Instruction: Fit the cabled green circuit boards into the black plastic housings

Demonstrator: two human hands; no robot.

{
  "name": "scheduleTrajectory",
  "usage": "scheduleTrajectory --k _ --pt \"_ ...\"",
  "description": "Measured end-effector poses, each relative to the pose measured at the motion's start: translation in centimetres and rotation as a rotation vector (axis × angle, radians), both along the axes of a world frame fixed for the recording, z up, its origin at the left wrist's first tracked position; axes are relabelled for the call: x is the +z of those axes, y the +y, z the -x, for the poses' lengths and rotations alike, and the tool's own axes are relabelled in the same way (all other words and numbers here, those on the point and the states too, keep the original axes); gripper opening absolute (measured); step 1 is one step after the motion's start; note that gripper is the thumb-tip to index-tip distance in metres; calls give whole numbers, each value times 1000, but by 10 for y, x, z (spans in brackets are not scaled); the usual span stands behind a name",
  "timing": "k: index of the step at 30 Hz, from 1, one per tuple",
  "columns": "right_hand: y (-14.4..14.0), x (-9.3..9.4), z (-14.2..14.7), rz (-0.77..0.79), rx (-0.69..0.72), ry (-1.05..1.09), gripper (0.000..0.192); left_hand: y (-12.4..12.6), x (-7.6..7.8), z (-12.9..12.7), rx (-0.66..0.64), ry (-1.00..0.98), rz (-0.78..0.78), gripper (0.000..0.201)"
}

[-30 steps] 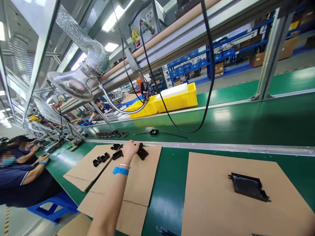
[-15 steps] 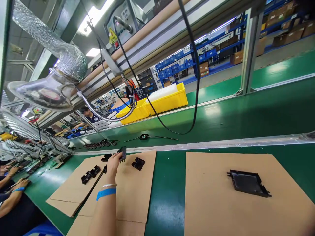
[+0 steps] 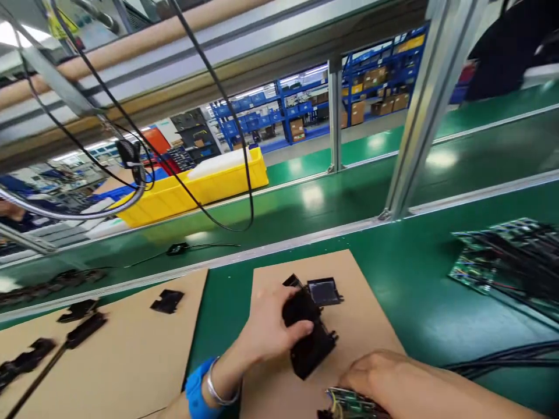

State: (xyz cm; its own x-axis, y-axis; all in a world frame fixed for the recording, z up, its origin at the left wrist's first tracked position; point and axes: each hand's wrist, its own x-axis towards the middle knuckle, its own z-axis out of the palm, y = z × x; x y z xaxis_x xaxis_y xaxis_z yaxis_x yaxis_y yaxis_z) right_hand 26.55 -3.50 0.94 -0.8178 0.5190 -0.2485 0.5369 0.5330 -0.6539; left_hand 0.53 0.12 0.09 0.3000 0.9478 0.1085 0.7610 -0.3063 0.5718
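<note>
Two hands at work over one sheet of cardboard (image 3: 362,302) on the green counter (image 3: 419,291). Left hand (image 3: 268,329) closed on a black plastic housing (image 3: 311,343), fingers wrapped over its upper edge and thumb across its face — held tilted and just above the cardboard, probably to keep its open side turned towards the other hand. Right hand (image 3: 384,378) low at the bottom edge, curled over a small green circuit board (image 3: 351,401) with short coloured wires; fingers bent around it, though how firmly they clamp cannot be told, since most of the board is hidden under the hand. Board just beside the lower corner of the housing, not clearly touching it. Behind the housing, a smaller black part with a glossy square face (image 3: 324,291), flat on the cardboard and very near the left fingertips. To the left, a second cardboard sheet (image 3: 131,349) with several loose black pieces (image 3: 167,301), well apart from the hands. To the right, a pile of green boards with black cables (image 3: 506,256) — near, but not in the way. Further back, a yellow bin (image 3: 196,192), hanging black cables and a metal post (image 3: 419,116) beyond the near rail. Nothing between the two hands except their own parts.
</note>
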Motion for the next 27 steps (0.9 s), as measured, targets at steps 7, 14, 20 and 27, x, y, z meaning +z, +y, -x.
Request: scheduleTrajectory --k 7,14,20,27 --pt "-8 16 -7 -23 46 -41 16 -9 -4 -59 -65 210 -95 54" --pt "-12 11 -7 -76 50 -73 10 -13 -3 -49 -234 289 -96 34" --pt "-8 12 -9 -78 29 -48 8 5 -16 -42 -164 272 -145 24" --pt "-4 8 -9 -62 27 -14 9 25 -2 -13 -73 305 -239 29"
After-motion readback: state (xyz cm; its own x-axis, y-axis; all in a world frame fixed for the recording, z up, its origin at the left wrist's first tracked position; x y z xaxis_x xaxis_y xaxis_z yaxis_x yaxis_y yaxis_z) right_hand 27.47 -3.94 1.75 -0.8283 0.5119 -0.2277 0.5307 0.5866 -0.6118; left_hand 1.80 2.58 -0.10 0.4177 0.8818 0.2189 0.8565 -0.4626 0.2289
